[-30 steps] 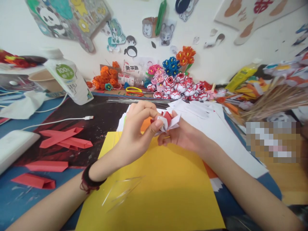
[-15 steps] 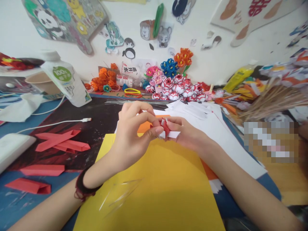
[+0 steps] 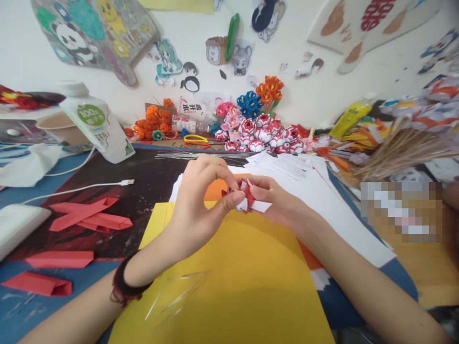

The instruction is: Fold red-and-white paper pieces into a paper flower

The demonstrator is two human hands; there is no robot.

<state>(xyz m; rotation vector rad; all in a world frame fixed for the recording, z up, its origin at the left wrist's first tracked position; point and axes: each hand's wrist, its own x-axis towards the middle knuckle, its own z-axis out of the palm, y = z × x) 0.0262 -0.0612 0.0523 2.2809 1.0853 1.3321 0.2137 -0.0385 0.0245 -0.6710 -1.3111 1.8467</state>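
Observation:
Between both hands is a small red and white folded paper flower, partly hidden by fingers. My left hand pinches its left side with thumb and fingertips. My right hand wraps its fingers round the right side, the thumb lying on the red paper. A white flap sticks out below the right thumb. Under the hands lies a large yellow sheet, with several thin clear strands on its left part. Red folded paper strips lie to the left of my left arm.
White paper sheets spread to the right. Finished red and white paper flowers are heaped at the back, beside orange pipe-cleaner flowers. A white bottle stands tilted in view at back left; a white cable crosses the mat.
The left fingers have closed in on the paper flower, and its white flap now tilts down to the right. The view has shifted slightly.

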